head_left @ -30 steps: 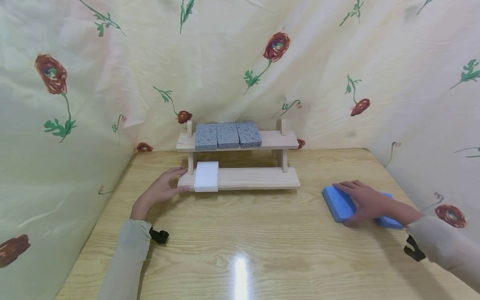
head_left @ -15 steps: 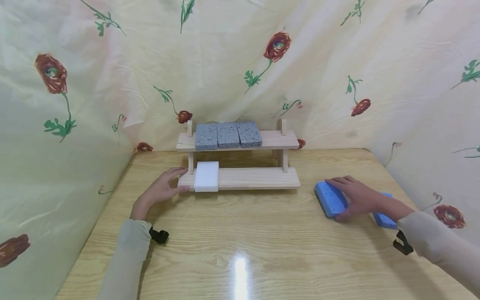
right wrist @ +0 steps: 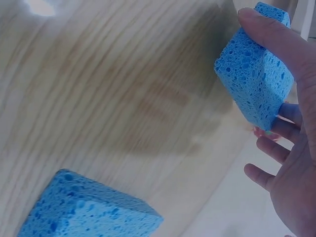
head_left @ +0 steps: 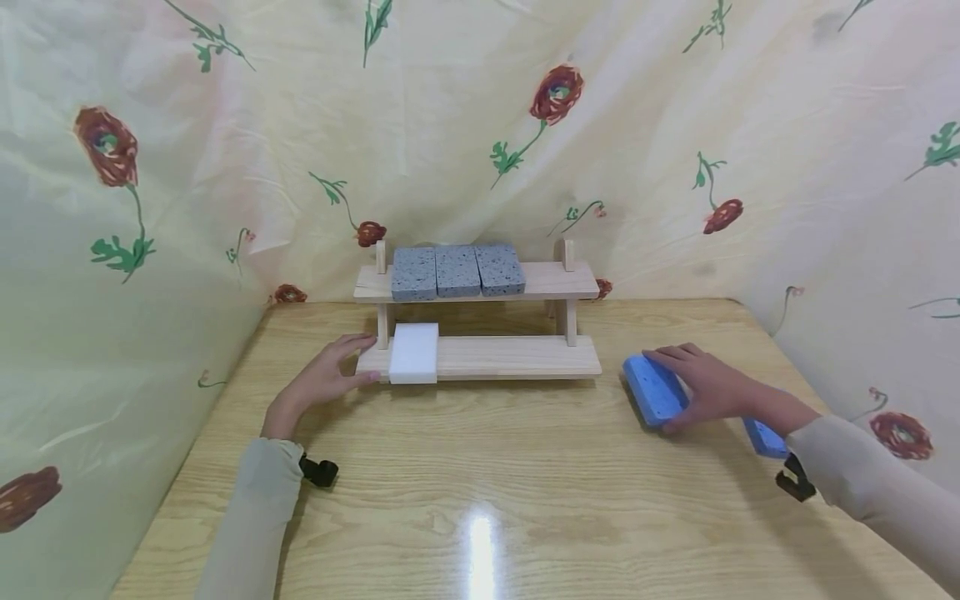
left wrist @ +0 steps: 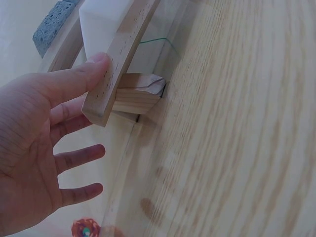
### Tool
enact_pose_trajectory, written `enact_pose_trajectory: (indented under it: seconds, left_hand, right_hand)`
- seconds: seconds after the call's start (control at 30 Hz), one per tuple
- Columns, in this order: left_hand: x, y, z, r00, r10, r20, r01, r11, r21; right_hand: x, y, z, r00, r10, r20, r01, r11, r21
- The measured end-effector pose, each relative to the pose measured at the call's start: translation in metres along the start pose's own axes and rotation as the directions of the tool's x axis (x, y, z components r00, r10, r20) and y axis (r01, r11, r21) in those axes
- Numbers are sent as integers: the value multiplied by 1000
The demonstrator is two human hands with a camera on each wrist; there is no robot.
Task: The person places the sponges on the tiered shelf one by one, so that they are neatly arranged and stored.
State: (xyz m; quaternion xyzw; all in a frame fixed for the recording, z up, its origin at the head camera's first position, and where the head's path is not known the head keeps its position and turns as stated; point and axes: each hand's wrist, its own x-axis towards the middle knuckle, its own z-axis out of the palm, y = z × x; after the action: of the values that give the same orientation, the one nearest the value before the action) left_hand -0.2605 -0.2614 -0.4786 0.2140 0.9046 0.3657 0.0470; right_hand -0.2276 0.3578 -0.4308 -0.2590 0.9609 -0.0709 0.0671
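Note:
My right hand pinches a blue sponge between thumb and fingers. In the right wrist view that sponge is held above the wooden table, its shadow below. A second blue sponge lies on the table behind the right hand, partly covered by the forearm in the head view. My left hand holds the left end of a two-tier wooden shelf, thumb on the lower board's front edge and fingers behind it. On that board, at the left, lies a white sponge.
Three grey speckled sponges sit side by side on the shelf's upper board. A flowered cloth hangs behind and at both sides of the table.
My right hand has lifted the blue sponge and brought it leftward toward the shelf, away from the second blue sponge. The left hand has stayed in place.

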Motion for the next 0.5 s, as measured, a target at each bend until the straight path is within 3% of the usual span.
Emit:
enact_pose_trajectory:
  seconds: [0.5]
  left_hand:
    - [1, -3, 2, 1000, -1, -7, 1, 1000, 5]
  right_hand:
    - [14, -15, -11, 998, -40, -46, 38, 998, -47]
